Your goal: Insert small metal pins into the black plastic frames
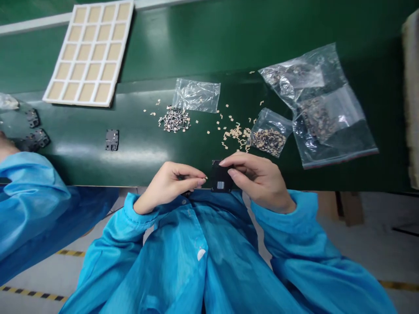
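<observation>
My right hand (pixel 262 176) grips a flat black plastic part (pixel 218 174) by its right side, at the table's front edge. A pale rectangle shows on the part's face. Just to the left, my left hand (pixel 175 181) is closed in a pinch on a tiny piece (pixel 206 177), too small to name. Its fingertips are close to the black part, with a narrow gap between. Beyond my hands lie a heap of small silvery metal pieces (pixel 175 120) and a scatter of small tan pieces (pixel 238 133).
A small bag (pixel 270 135) of pieces and larger clear bags (pixel 337 131) lie at right. A flat clear bag (pixel 198 93) sits behind the metal heap. A white gridded tray (pixel 91 52) and a black part (pixel 112 139) are left. A co-worker's sleeve (pixel 29 187) reaches in at far left.
</observation>
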Demonstrator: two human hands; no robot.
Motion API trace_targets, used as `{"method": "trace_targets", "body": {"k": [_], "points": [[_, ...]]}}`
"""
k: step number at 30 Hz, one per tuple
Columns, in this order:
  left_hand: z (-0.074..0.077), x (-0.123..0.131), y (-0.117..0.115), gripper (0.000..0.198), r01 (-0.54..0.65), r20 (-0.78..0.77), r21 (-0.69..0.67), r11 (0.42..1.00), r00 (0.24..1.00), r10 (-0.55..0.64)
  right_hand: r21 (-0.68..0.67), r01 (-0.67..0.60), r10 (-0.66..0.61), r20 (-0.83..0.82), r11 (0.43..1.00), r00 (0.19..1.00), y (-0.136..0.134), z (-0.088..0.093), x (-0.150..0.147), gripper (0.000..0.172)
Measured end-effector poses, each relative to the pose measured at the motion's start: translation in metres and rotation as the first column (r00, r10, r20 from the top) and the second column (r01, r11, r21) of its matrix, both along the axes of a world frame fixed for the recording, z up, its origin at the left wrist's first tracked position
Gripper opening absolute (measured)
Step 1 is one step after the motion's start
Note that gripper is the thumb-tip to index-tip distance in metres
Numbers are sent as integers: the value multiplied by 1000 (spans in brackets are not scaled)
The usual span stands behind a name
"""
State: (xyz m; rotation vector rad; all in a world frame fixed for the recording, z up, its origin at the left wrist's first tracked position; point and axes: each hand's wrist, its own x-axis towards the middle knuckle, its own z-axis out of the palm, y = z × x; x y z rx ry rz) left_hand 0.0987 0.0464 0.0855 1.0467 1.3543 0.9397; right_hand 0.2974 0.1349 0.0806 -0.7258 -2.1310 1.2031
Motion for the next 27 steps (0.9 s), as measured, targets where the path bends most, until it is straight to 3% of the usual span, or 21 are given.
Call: {"method": "trace_targets", "body": {"k": [4,8,27], "points": [[-3,-3,3,18,102,-76,0,995,992,-102,127,-60,52,62,990,997,0,2,-3,23],[-3,-2,4,21,85,-157,31,996,984,-79,195,-96,84,71,976,994,-2,3,-5,25],[1,6,11,17,129,-76,-50,990,988,-132,181,-121,108,81,976,991,-5,2,-5,25]]}}
